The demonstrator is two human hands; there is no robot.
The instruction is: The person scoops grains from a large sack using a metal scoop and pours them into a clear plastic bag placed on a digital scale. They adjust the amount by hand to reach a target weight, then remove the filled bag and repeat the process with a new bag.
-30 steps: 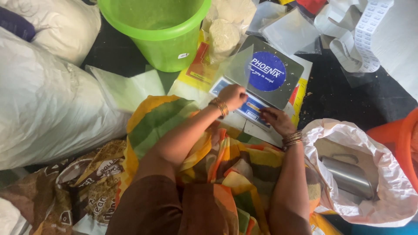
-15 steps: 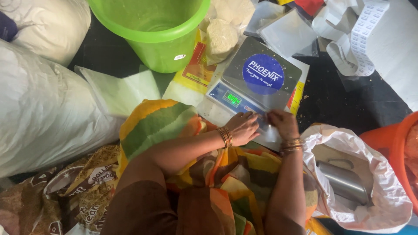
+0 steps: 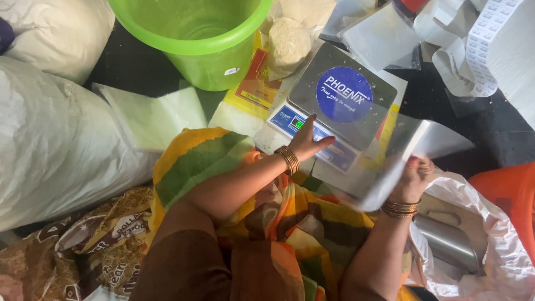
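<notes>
Dark floor (image 3: pixel 490 139) carries everything I see; big white sack (image 3: pixel 50 150) at its left edge, green bucket (image 3: pixel 195 39) at the top edge; weighing scale (image 3: pixel 329 106) centre; my left hand (image 3: pixel 309 142) rests open on its front panel; my right hand (image 3: pixel 412 178) grips a clear plastic bag (image 3: pixel 412 145) just right of the scale.

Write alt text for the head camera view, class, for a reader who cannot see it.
A person's left hand rests on the front panel of a digital weighing scale while the right hand lifts a clear plastic bag beside it. A green bucket and white sacks surround them.
</notes>
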